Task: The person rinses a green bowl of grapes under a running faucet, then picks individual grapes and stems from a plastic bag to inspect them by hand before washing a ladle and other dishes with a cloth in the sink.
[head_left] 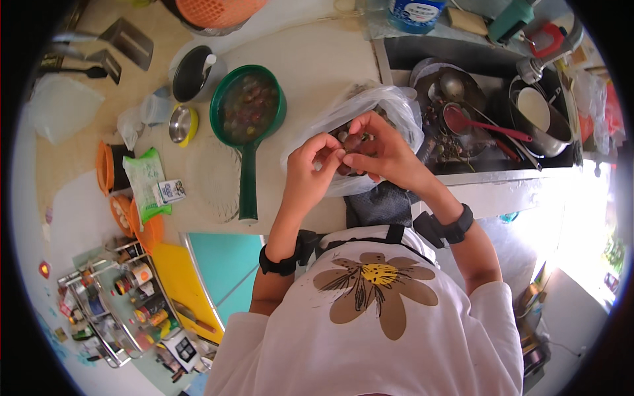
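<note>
- As the 2 bare hands meet over an open clear plastic bag (404,109) in the head view, the right hand (386,155) pinches a small reddish-brown piece (353,142) between thumb and fingers.
- Left hand (314,162): thumb and fingertip pressed together at the piece's edge; whether they grip it, I cannot tell.
- Green long-handled dipper (247,178): left of the bag, holding reddish pieces in liquid.
- Sink (489,54): right of the bag, holding a metal ladle (452,84).
</note>
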Demonstrator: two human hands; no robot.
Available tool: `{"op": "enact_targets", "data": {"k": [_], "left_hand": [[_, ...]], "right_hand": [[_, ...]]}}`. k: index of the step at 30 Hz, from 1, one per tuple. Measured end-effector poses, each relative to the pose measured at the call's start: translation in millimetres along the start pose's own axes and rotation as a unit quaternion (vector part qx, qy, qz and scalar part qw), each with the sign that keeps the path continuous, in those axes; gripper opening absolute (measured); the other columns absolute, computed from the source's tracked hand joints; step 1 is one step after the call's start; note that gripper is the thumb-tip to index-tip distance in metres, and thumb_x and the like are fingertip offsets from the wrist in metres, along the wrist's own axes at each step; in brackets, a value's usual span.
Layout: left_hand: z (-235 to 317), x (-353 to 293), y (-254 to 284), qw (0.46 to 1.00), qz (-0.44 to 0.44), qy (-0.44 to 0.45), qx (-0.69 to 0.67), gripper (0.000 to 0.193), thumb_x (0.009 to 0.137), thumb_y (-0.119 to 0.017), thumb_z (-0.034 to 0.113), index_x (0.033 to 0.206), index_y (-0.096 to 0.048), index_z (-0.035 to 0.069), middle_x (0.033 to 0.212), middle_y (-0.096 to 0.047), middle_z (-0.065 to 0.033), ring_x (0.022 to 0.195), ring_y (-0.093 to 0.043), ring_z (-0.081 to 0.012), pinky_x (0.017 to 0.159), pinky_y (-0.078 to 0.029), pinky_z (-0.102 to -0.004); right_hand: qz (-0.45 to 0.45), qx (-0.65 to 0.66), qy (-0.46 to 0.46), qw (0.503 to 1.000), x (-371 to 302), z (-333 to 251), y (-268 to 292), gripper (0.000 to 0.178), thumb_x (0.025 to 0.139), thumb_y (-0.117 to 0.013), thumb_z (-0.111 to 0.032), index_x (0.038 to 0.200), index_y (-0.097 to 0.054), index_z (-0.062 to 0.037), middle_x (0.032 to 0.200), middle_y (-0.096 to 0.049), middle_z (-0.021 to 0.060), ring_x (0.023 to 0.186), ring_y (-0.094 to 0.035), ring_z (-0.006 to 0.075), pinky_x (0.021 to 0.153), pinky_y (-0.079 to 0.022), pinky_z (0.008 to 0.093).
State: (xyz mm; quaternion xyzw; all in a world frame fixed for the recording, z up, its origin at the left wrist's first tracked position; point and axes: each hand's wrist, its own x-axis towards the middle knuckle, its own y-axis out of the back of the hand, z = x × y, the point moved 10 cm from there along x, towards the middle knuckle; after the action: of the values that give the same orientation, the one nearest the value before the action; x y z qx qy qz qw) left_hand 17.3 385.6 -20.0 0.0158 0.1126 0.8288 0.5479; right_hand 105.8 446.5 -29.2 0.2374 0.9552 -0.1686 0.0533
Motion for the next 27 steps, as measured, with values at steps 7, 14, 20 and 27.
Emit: {"op": "enact_targets", "data": {"k": [7, 14, 20, 27], "left_hand": [[18.6, 7.4, -27.8, 0.999, -0.041, 0.024, -0.001, 0.006, 0.082, -0.055, 0.003, 0.079, -0.051, 0.000, 0.070, -0.056, -0.0024, 0.061, -0.056, -0.0098, 0.058, -0.045, -0.0228], [9.6, 8.6, -55.0, 0.972, -0.136, 0.122, -0.150, 0.005, 0.084, -0.051, 0.001, 0.079, -0.051, 0.000, 0.074, -0.056, -0.0048, 0.064, -0.055, -0.0115, 0.060, -0.045, -0.0228], [0.7, 7.6, -49.5, 0.943, -0.106, 0.147, -0.280, 0.005, 0.085, -0.050, 0.002, 0.080, -0.052, 0.001, 0.080, -0.058, -0.0055, 0.068, -0.054, -0.0114, 0.064, -0.043, -0.0224], [17.1, 9.7, -34.7, 0.988, -0.021, 0.059, -0.139, 0.009, 0.085, -0.056, 0.009, 0.081, -0.053, 0.001, 0.072, -0.056, -0.0022, 0.065, -0.054, -0.0084, 0.060, -0.043, -0.0208]], "right_hand": [[0.025, 0.093, 0.058, 0.994, -10.9, -2.2, 13.7, 0.025, 0.082, -0.061, -0.012, 0.102, -0.050, -0.0028, 0.080, -0.058, 0.0010, 0.065, -0.057, 0.0062, 0.042, -0.039, 0.0173], [0.006, 0.198, 0.027, 0.980, -19.5, 3.1, 24.3, 0.017, 0.082, -0.059, -0.008, 0.097, -0.055, -0.0012, 0.074, -0.059, 0.0022, 0.059, -0.056, 0.0075, 0.042, -0.040, 0.0190], [0.024, 0.332, 0.006, 0.943, -22.1, 17.5, 42.9, 0.015, 0.084, -0.054, -0.008, 0.098, -0.055, -0.0031, 0.078, -0.057, 0.0044, 0.059, -0.055, 0.0108, 0.043, -0.042, 0.0202], [0.026, 0.246, -0.024, 0.969, -24.8, 16.7, 22.9, 0.019, 0.082, -0.060, -0.014, 0.096, -0.053, -0.0038, 0.077, -0.056, 0.0027, 0.057, -0.053, 0.0075, 0.036, -0.035, 0.0182]]}}
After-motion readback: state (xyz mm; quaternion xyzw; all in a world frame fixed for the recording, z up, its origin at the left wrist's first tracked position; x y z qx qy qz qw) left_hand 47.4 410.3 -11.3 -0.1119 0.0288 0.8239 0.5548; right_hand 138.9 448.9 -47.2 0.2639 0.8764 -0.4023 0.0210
